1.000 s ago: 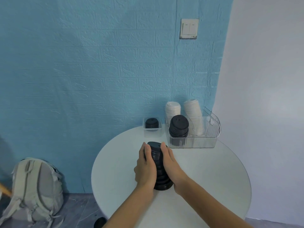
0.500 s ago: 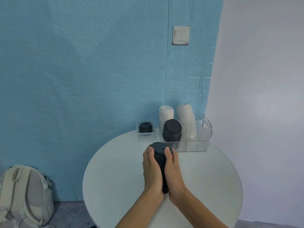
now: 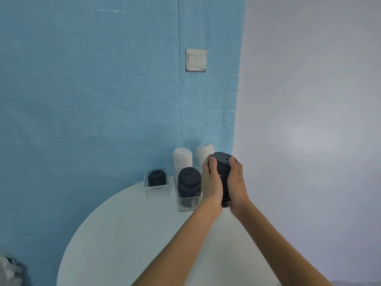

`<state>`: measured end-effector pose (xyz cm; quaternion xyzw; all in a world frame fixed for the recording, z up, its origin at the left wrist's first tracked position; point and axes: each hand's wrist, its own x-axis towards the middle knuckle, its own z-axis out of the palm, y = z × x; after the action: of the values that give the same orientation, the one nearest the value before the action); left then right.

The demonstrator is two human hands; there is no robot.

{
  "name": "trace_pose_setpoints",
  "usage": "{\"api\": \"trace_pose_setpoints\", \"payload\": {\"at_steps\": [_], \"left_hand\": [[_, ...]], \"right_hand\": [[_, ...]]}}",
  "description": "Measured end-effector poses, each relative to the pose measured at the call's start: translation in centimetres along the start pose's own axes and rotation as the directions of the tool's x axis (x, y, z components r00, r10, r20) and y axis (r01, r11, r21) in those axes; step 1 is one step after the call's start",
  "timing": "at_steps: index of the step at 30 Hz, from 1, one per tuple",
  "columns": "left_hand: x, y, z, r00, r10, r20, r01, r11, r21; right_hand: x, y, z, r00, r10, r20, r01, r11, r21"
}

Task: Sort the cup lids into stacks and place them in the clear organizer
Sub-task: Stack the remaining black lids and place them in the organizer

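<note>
Both hands, left hand (image 3: 212,182) and right hand (image 3: 237,182), squeezed the black lid stack (image 3: 223,174) mid-air; uneven grip pressure could buckle and spill it.

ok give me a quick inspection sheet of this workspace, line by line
surface: round white table against a blue wall
job's things: black lid stack held off the table; another black stack and two white stacks in the clear organizer
clutter: small clear tray holding black lids
grippers: left hand and right hand clasp the held stack from either side
cables: nothing seen
surroundings: light switch, white wall, a bag at lower left
</note>
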<state>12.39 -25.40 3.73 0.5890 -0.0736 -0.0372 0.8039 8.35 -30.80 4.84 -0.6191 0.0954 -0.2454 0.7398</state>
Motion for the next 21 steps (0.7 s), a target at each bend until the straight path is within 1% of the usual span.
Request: {"api": "trace_pose_setpoints", "payload": {"at_steps": [1,3,5,7,8,10,11,12,14,21], "left_hand": [[-0.6,1.2,0.7,0.999,-0.011,0.045,0.011,1.0,0.018],[-0.3,2.1,1.7,0.992,-0.026,0.126,0.022,0.999,0.033],[-0.2,2.8,2.4,0.987,-0.018,0.162,0.008,0.998,0.062],[1.2,2.4,2.5,0.992,0.012,0.123,-0.022,0.997,0.074],[2.3,1.5,2.5,0.995,0.024,0.093,-0.031,0.997,0.075],[5.7,-1.4,2.3,0.996,0.05,0.072,-0.056,0.995,0.078],[5.4,-1.1,2.5,0.996,0.054,0.072,-0.061,0.992,0.11],[5.9,-1.3,2.6,0.996,0.064,0.057,-0.071,0.991,0.113],[6.5,-1.5,2.9,0.995,0.079,0.066,-0.086,0.989,0.122],[7.1,-1.6,3.3,0.991,0.1,0.086,-0.108,0.989,0.105]], "right_hand": [[1.2,-0.3,0.4,1.0,0.008,0.0,-0.008,1.0,-0.01],[2.6,-0.7,0.5,0.998,0.047,0.046,-0.045,0.998,-0.047],[6.2,1.4,-0.1,0.995,0.08,0.053,-0.078,0.996,-0.036],[9.4,3.7,-1.2,0.997,0.073,0.032,-0.073,0.997,0.019],[10.1,4.2,-1.7,0.994,0.092,0.054,-0.093,0.995,0.026],[7.8,2.1,-0.9,0.997,0.074,0.031,-0.075,0.997,0.03],[8.9,3.1,-0.7,0.994,0.103,0.041,-0.104,0.994,0.028],[8.9,3.1,-0.7,0.996,0.076,0.054,-0.079,0.995,0.056],[9.7,3.8,-0.7,0.996,0.086,0.017,-0.086,0.995,0.05],[10.3,3.9,-0.7,1.0,0.021,0.002,-0.021,0.996,0.086]]}}
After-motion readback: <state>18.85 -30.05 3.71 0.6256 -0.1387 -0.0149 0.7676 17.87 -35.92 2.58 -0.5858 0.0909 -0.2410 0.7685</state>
